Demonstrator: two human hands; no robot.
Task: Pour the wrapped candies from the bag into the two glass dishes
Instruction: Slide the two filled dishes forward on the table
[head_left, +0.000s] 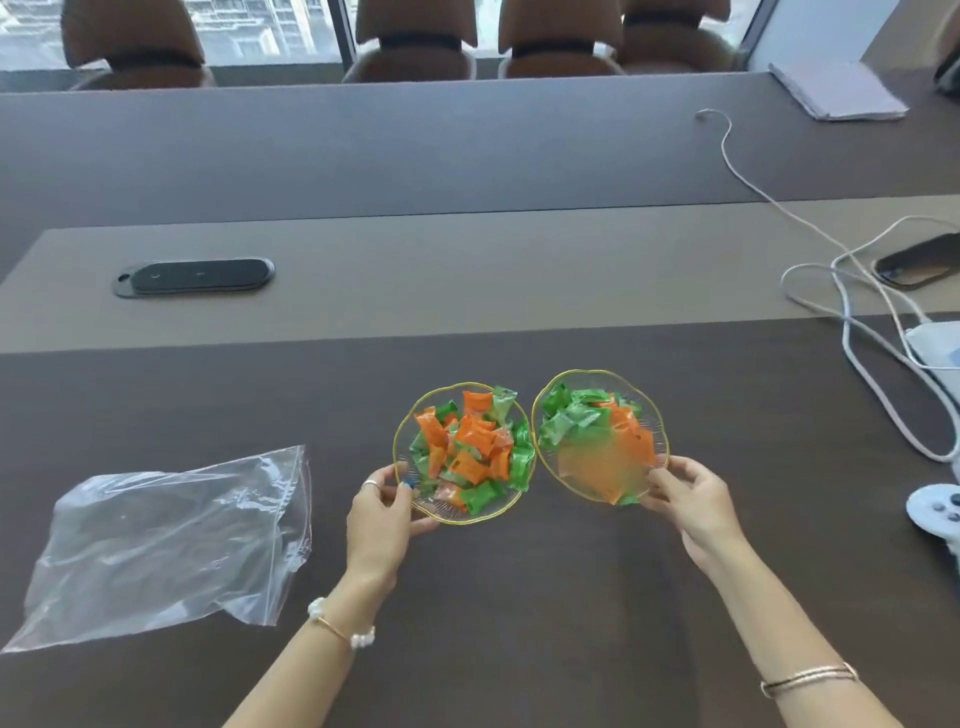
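Two gold-rimmed glass dishes sit side by side on the dark table, both holding orange and green wrapped candies. My left hand (382, 506) grips the near-left rim of the left dish (402, 434). My right hand (688, 499) grips the near-right rim of the right dish (655, 402), which looks tilted and blurred. Candies (470, 444) fill the left dish; candies (582, 421) lie in the right one. The clear zip bag (166, 540) lies flat and empty on the table to the left, apart from both hands.
White cables (852, 291) and a white charger block (935, 338) lie at the right. A white game controller (937, 512) sits by the right edge. A black socket cover (195, 277) is set in the table's lighter strip. Papers (836, 91) and chairs stand at the far side.
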